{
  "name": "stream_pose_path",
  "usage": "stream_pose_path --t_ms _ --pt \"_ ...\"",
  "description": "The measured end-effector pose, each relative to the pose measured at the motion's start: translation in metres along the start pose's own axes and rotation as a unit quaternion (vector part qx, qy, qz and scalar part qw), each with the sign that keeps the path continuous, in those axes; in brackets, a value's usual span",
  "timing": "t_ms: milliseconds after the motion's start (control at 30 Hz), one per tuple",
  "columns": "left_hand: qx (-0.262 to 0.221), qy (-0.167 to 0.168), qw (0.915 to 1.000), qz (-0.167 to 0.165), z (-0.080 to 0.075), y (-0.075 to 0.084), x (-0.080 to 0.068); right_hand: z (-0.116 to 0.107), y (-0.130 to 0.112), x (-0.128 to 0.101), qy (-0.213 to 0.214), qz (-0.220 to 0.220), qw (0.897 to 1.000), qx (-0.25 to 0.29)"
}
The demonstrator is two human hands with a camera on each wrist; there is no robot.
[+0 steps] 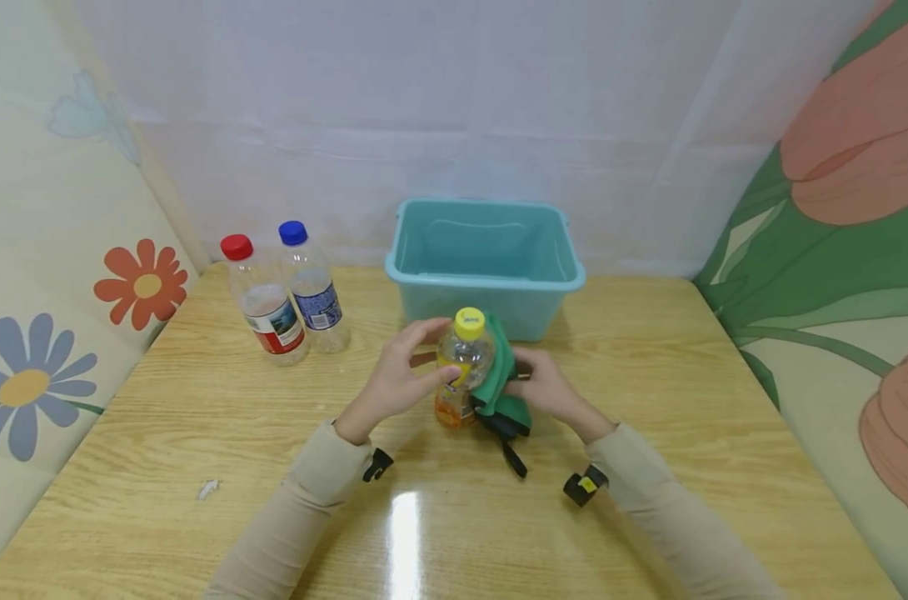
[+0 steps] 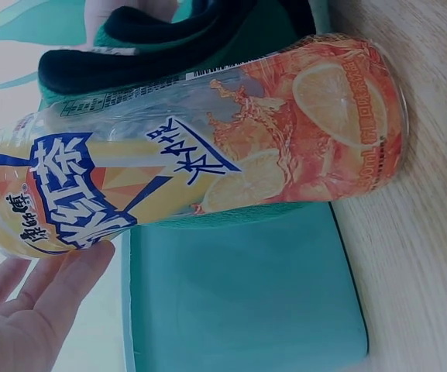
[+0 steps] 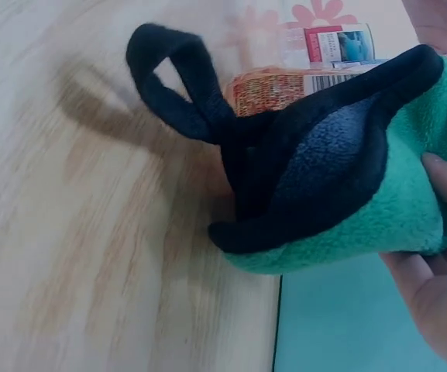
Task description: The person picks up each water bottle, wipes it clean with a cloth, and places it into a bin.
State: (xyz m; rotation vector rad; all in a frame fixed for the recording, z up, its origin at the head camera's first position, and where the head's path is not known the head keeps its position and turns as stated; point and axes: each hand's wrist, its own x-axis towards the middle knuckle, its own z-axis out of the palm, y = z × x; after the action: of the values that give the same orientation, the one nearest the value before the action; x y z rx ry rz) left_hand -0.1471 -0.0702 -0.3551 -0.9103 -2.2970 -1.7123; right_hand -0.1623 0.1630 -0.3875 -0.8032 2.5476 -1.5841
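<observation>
Standing on the table (image 1: pixel 649 358), the yellow-capped tea bottle (image 1: pixel 461 367) sits between both hands: left hand (image 1: pixel 400 377) fingers curl around its side, right hand (image 1: pixel 550 387) fingers clamp the green cloth (image 1: pixel 499 379) against it.

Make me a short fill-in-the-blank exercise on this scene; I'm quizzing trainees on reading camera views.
1. The bottle that the left hand holds has a ____ cap.
2. The right hand presses a green, black-edged ____ against that bottle.
3. Behind the hands stands a teal ____ on the wooden table.
4. Of the two bottles at the far left, the blue-capped bottle stands beside one with a ____ cap.

Missing words: yellow; cloth; tub; red
</observation>
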Motion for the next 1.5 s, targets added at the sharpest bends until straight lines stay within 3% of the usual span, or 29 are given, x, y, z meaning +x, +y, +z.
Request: stream_pose_path --t_ms 333,667,1000,1100,1300,1500 --pt "-0.004 -0.002 1.0000 -0.009 0.000 0.000 0.002 -0.007 -0.010 -0.007 0.053 0.011 0.998 0.019" --pt "-0.001 -0.010 0.9999 -0.004 0.000 0.001 0.002 -0.022 -0.015 -0.019 0.070 0.012 0.997 0.039" --pt "0.012 -0.026 0.9996 0.007 0.000 -0.002 0.001 -0.035 -0.015 -0.038 0.108 0.048 0.992 0.036" --pt "0.008 -0.036 0.9993 -0.004 0.000 -0.005 0.000 -0.039 -0.015 -0.045 0.117 0.048 0.992 0.029" --pt "-0.010 -0.073 0.9954 -0.061 0.006 -0.013 0.003 -0.049 -0.013 -0.058 0.141 0.041 0.989 0.005" --pt "-0.013 -0.058 0.9960 -0.067 0.009 -0.015 0.003 -0.052 -0.011 -0.067 0.149 0.018 0.989 0.005"
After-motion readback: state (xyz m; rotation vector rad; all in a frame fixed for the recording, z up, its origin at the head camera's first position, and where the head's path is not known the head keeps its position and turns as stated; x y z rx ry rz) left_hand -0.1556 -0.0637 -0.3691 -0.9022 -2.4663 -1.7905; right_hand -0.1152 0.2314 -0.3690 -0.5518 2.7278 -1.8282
